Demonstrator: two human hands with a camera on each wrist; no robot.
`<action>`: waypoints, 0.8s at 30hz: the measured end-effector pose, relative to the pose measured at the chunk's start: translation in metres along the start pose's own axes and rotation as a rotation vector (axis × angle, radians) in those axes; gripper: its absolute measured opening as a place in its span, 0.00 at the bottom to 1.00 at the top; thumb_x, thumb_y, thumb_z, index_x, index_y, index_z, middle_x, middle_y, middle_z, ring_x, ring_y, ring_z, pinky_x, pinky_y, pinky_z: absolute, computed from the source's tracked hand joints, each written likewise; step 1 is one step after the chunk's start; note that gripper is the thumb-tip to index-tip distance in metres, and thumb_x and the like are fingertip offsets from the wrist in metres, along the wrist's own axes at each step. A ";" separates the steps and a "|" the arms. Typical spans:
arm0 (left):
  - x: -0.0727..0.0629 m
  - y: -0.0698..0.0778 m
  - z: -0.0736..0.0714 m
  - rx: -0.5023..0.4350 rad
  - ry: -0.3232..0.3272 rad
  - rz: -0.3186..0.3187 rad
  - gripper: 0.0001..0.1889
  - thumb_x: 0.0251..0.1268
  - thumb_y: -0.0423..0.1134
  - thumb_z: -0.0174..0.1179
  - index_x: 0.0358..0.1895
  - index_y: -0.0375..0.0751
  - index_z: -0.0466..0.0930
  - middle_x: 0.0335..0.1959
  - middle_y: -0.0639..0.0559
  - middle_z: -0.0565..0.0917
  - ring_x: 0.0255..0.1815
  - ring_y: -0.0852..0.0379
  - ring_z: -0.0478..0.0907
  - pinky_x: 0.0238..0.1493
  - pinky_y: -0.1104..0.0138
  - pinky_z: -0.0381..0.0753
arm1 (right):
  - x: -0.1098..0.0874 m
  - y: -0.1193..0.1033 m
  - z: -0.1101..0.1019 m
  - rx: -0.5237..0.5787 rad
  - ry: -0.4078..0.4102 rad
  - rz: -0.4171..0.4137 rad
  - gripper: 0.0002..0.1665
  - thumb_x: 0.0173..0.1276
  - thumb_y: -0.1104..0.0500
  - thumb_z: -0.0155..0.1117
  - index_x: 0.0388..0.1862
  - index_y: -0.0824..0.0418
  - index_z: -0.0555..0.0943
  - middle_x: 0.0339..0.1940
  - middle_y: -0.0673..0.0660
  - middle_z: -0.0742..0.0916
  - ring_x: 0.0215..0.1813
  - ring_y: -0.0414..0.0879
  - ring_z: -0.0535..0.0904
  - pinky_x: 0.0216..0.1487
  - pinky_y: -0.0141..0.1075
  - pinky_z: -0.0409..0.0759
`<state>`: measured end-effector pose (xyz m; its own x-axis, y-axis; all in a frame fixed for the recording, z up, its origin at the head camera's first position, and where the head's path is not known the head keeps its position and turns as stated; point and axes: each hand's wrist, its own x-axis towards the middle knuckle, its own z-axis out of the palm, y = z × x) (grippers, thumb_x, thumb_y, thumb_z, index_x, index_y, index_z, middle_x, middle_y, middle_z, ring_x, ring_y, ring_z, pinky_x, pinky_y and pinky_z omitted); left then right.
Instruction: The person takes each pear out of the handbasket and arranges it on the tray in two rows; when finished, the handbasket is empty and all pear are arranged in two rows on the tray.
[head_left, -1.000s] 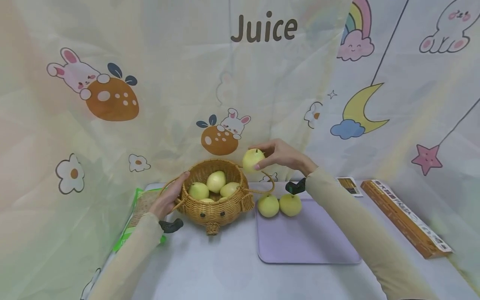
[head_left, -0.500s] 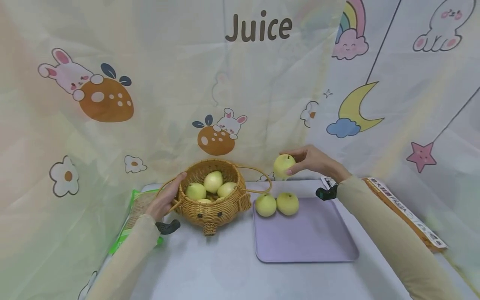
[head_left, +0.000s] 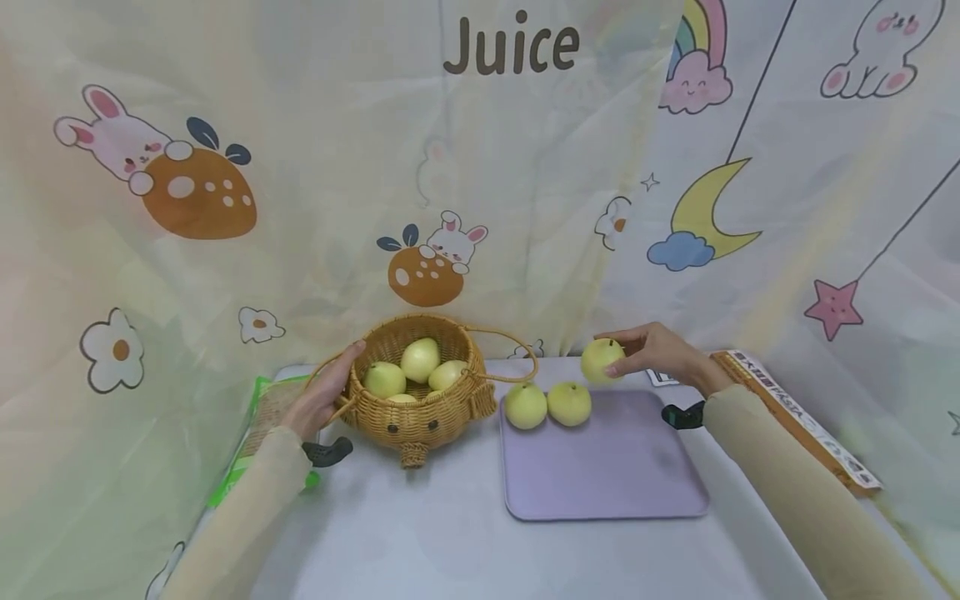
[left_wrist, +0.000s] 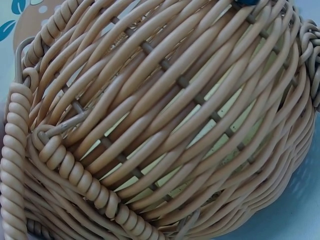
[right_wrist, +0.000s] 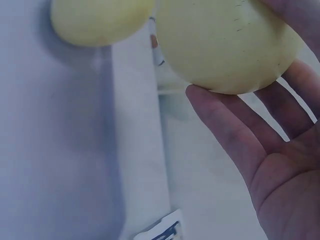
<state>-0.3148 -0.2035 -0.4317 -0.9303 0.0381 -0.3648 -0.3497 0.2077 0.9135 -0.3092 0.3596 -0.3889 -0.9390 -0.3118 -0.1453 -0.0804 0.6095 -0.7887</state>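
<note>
My right hand point(head_left: 663, 358) grips a round yellow-green pear point(head_left: 600, 361) above the back edge of a lilac tray point(head_left: 600, 475). In the right wrist view the fingertips point(right_wrist: 202, 95) press against the side of the held pear point(right_wrist: 225, 47). Two more pears stand side by side at the tray's back left, a left one point(head_left: 525, 406) and a right one point(head_left: 570, 404). On the basket's left side, my left hand point(head_left: 322, 400) holds the wicker animal-faced basket point(head_left: 442, 425) by its rim and handle. Several pears point(head_left: 420, 360) lie inside it, and its woven wall point(left_wrist: 165, 100) fills the left wrist view.
A green-edged bag point(head_left: 262, 425) lies left of the basket, partly behind my left arm. At the right, a long brown box point(head_left: 795, 417) lies along the table point(head_left: 405, 533). A small printed card point(head_left: 662, 377) shows behind the right wrist. A patterned curtain point(head_left: 337, 208) hangs behind.
My right hand has carried the pear from beside the basket's rim rightward and down over the tray's back edge. The left hand stays on the basket; the head view shifts slightly.
</note>
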 end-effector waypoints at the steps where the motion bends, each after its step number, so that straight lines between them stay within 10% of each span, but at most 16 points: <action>1: 0.000 0.000 -0.001 0.006 -0.004 0.000 0.58 0.73 0.77 0.47 0.88 0.43 0.32 0.89 0.37 0.30 0.89 0.36 0.30 0.87 0.40 0.36 | -0.001 0.004 0.000 -0.001 0.002 0.006 0.44 0.61 0.49 0.84 0.75 0.51 0.79 0.65 0.57 0.88 0.60 0.46 0.83 0.60 0.37 0.83; 10: 0.004 -0.001 -0.001 0.011 -0.007 0.004 0.55 0.74 0.77 0.46 0.89 0.48 0.33 0.89 0.41 0.29 0.89 0.39 0.27 0.87 0.40 0.33 | -0.012 0.042 0.008 -0.054 0.040 0.062 0.44 0.59 0.44 0.85 0.74 0.50 0.81 0.69 0.57 0.86 0.67 0.52 0.80 0.67 0.49 0.78; 24: -0.001 0.001 0.000 0.013 -0.034 0.021 0.54 0.76 0.75 0.44 0.88 0.47 0.31 0.88 0.38 0.27 0.89 0.36 0.26 0.86 0.37 0.33 | -0.015 0.075 0.030 -0.009 0.055 0.053 0.44 0.58 0.48 0.86 0.73 0.55 0.81 0.68 0.58 0.87 0.62 0.45 0.81 0.62 0.36 0.75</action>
<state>-0.3139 -0.2033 -0.4306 -0.9331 0.0762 -0.3515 -0.3282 0.2194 0.9188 -0.2914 0.3882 -0.4634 -0.9589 -0.2388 -0.1532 -0.0331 0.6303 -0.7756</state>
